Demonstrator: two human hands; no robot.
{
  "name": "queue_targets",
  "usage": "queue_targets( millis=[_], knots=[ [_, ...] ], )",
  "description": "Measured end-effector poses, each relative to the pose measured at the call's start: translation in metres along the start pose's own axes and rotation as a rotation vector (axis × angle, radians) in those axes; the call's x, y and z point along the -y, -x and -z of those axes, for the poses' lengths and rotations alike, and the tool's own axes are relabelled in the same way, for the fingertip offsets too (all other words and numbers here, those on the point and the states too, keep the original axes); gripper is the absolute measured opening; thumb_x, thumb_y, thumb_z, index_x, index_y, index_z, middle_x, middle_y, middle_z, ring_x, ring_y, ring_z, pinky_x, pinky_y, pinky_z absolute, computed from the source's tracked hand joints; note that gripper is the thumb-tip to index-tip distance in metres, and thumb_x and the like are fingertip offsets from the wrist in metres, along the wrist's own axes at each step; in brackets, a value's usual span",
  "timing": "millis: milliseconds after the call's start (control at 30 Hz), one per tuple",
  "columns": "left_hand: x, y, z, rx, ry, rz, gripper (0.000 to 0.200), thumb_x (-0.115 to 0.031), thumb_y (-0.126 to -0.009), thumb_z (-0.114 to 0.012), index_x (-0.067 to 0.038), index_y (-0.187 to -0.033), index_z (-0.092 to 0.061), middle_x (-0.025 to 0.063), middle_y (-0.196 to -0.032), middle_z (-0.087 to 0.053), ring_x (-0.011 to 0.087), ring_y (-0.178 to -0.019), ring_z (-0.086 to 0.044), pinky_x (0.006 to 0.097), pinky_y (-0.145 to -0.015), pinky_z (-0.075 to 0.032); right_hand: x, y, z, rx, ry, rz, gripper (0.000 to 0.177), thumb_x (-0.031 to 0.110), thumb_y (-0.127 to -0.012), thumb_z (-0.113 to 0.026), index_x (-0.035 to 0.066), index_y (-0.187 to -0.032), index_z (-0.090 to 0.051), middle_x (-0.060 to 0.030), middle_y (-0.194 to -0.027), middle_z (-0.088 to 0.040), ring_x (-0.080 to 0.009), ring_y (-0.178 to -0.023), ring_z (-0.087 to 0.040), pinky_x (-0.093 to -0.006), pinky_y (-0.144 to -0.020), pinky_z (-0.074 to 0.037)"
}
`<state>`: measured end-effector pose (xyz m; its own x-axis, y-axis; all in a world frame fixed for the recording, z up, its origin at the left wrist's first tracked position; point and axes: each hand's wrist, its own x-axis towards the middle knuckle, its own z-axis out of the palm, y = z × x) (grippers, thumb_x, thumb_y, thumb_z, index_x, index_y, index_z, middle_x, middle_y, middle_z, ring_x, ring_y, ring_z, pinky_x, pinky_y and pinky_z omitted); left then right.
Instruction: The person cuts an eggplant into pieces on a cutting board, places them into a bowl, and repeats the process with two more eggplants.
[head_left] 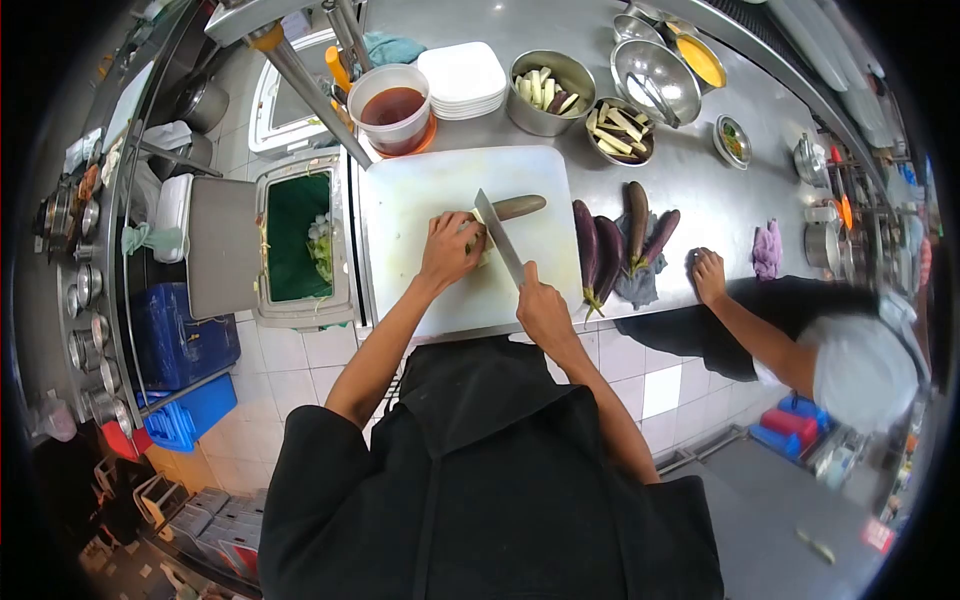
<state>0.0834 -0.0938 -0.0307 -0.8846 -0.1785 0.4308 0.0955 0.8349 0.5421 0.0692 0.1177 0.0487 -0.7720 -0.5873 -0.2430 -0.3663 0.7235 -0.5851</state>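
My right hand (544,312) is wrapped round the handle of a knife (501,240), whose broad blade lies across an eggplant (521,207) on the white cutting board (420,190). Just left of the blade, my left hand (453,247) grips the eggplant's near part with bent fingers, which mostly cover it. The longer uncut part sticks out to the right of the blade. Beside the board's right edge lie several whole purple eggplants (608,250), some on a grey cloth (640,285).
Behind the board stand a tub of dark red liquid (391,108), stacked white lids (462,75), a pot (543,122) and a bowl (618,157) of cut eggplant. A green-lined bin (290,240) is at the left. Another person's hand (709,274) rests on the counter at the right.
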Motion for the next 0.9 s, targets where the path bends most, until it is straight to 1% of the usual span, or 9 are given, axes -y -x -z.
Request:
queue_targets(
  millis=[67, 167, 400, 567, 633, 667, 767, 833, 900],
  knots=[
    [0.002, 0.001, -0.005, 0.007, -0.028, -0.027, 0.013, -0.016, -0.082, -0.071, -0.011, -0.095, -0.07, 0.0043, -0.105, -0.064, 0.0246, -0.103, -0.058, 0.0415, -0.09, -0.041, -0.001, 0.0, -0.003, 0.011, 0.014, -0.018, 0.025, 0.001, -0.09, -0.047, 0.002, -0.112, -0.035, -0.0302, -0.071, -0.062, -0.0533, -0.07, -0.062, -0.0615, -0.064, -0.047],
    [0.001, 0.001, -0.006, 0.009, -0.035, -0.011, 0.013, -0.016, -0.083, -0.071, -0.012, -0.095, -0.07, 0.0038, -0.105, -0.064, 0.0239, -0.103, -0.057, 0.0413, -0.09, -0.041, -0.003, 0.003, -0.003, -0.014, 0.024, 0.004, 0.024, 0.001, -0.091, -0.046, 0.002, -0.113, -0.037, -0.0299, -0.072, -0.063, -0.0527, -0.07, -0.062, -0.0607, -0.063, -0.048],
    [0.004, 0.002, -0.006, 0.016, -0.044, -0.011, 0.014, -0.014, -0.082, -0.072, -0.013, -0.095, -0.069, 0.004, -0.104, -0.064, 0.0243, -0.102, -0.057, 0.0404, -0.089, -0.04, -0.004, 0.004, -0.004, 0.01, 0.064, 0.009, 0.025, 0.0, -0.09, -0.046, 0.001, -0.113, -0.037, -0.0294, -0.072, -0.063, -0.0509, -0.07, -0.063, -0.0599, -0.062, -0.049],
    [0.003, 0.004, -0.009, -0.014, -0.031, 0.017, 0.013, -0.016, -0.082, -0.071, -0.012, -0.094, -0.069, 0.0032, -0.106, -0.064, 0.0236, -0.102, -0.057, 0.0417, -0.089, -0.04, 0.001, -0.01, -0.011, 0.03, 0.041, -0.025, 0.029, -0.002, -0.089, -0.046, 0.0, -0.116, -0.038, -0.0293, -0.073, -0.063, -0.05, -0.069, -0.064, -0.059, -0.062, -0.05],
    [0.001, 0.01, -0.009, 0.007, -0.063, 0.032, 0.013, -0.017, -0.082, -0.072, -0.013, -0.094, -0.069, 0.0029, -0.106, -0.064, 0.0234, -0.102, -0.057, 0.0416, -0.089, -0.039, -0.003, -0.026, -0.03, -0.065, 0.106, 0.093, 0.032, -0.001, -0.088, -0.047, -0.001, -0.119, -0.038, -0.0299, -0.073, -0.063, -0.0501, -0.069, -0.063, -0.0584, -0.062, -0.05],
    [0.002, 0.006, -0.01, 0.006, -0.104, 0.045, 0.013, -0.018, -0.082, -0.072, -0.013, -0.093, -0.069, 0.0026, -0.106, -0.065, 0.0232, -0.102, -0.057, 0.0415, -0.088, -0.039, -0.006, -0.029, -0.029, -0.075, 0.108, 0.097, 0.032, -0.001, -0.088, -0.047, -0.001, -0.119, -0.038, -0.0299, -0.073, -0.063, -0.0501, -0.069, -0.063, -0.0584, -0.062, -0.05],
    [0.005, 0.007, -0.008, -0.018, -0.096, 0.05, 0.013, -0.02, -0.081, -0.073, -0.015, -0.093, -0.07, 0.0017, -0.106, -0.065, 0.0229, -0.102, -0.057, 0.0414, -0.088, -0.038, -0.009, -0.021, -0.023, -0.077, 0.083, 0.101, 0.035, 0.0, -0.087, -0.05, -0.001, -0.12, -0.038, -0.0304, -0.073, -0.063, -0.0504, -0.068, -0.063, -0.0586, -0.063, -0.049],
    [0.005, 0.007, -0.003, -0.018, -0.066, 0.077, 0.013, -0.021, -0.082, -0.073, -0.016, -0.093, -0.07, 0.0012, -0.106, -0.066, 0.0226, -0.102, -0.057, 0.0411, -0.088, -0.038, -0.017, 0.012, -0.017, -0.008, 0.015, -0.011, 0.032, 0.003, -0.09, -0.051, -0.002, -0.119, -0.038, -0.0305, -0.072, -0.063, -0.0517, -0.07, -0.062, -0.0599, -0.064, -0.048],
    [0.002, 0.006, -0.003, -0.009, -0.023, 0.11, 0.012, -0.022, -0.082, -0.073, -0.016, -0.093, -0.071, 0.0007, -0.106, -0.066, 0.0223, -0.102, -0.057, 0.0408, -0.088, -0.037, -0.024, 0.03, -0.001, 0.028, -0.012, -0.036, 0.029, 0.005, -0.093, -0.051, -0.002, -0.117, -0.038, -0.0311, -0.072, -0.062, -0.0529, -0.071, -0.061, -0.0607, -0.063, -0.046]
  ],
)
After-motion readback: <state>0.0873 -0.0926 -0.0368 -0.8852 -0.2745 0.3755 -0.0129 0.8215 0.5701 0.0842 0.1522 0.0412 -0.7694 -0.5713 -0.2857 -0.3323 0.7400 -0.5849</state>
